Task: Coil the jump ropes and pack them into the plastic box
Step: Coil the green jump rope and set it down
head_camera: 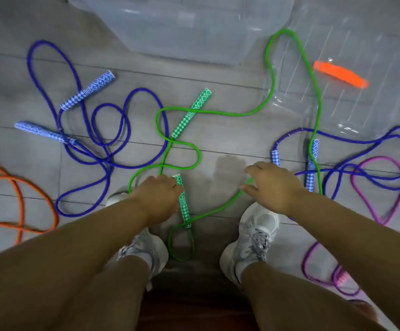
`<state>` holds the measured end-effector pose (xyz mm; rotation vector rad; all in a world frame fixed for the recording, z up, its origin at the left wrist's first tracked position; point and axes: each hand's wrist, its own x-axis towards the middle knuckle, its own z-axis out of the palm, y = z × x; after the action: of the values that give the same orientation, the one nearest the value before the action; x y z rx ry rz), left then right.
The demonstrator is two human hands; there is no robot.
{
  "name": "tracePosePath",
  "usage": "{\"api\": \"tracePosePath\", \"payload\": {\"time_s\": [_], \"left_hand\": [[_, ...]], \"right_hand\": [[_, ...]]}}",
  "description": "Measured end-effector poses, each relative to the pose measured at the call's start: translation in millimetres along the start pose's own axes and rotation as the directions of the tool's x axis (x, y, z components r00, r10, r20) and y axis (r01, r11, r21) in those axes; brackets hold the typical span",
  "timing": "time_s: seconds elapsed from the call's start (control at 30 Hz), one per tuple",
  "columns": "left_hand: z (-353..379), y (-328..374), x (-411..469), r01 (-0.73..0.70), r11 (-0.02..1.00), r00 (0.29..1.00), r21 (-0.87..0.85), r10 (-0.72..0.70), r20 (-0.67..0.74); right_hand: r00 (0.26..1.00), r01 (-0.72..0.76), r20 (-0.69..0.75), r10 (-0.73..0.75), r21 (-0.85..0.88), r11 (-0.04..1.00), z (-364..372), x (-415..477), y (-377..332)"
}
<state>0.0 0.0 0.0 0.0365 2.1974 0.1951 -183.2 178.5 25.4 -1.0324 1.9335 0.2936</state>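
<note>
Two holds: left fingers [170, 183] grip the green handle [184, 211], right fingers [248, 187] pinch the green cord [218, 209].

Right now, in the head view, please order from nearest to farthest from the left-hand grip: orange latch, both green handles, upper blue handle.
1. Near green handle, touched by the left-hand grip.
2. Far green handle, ahead, centre.
3. Upper blue handle, ahead, left.
4. Orange latch, far right, on the lid.
</note>
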Motion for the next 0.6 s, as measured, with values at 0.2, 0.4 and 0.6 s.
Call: {"api": "tracePosePath", "payload": {"time_s": [0.2,0.4,0.6], "left_hand": [[63,9,60,-0.243,0.931,0.968,0.271,0.253,-0.002],[105,13,73,-0.225,0.852,0.93,0.473,0.332,-0.155],[123,24,64,-0.201,0.921,0.968,0.334,0.238,-0.073]], "right_hand": [[0.988,0.146,-0.026,-0.155,-0.222,0.964,47,31,13],[0.982,0.149,-0.06,-0.178,-0.329,0.933,79,33,4],[0.988,0.144,-0.001,-0.154,-0.362,0.921,101,9,-4]]}}
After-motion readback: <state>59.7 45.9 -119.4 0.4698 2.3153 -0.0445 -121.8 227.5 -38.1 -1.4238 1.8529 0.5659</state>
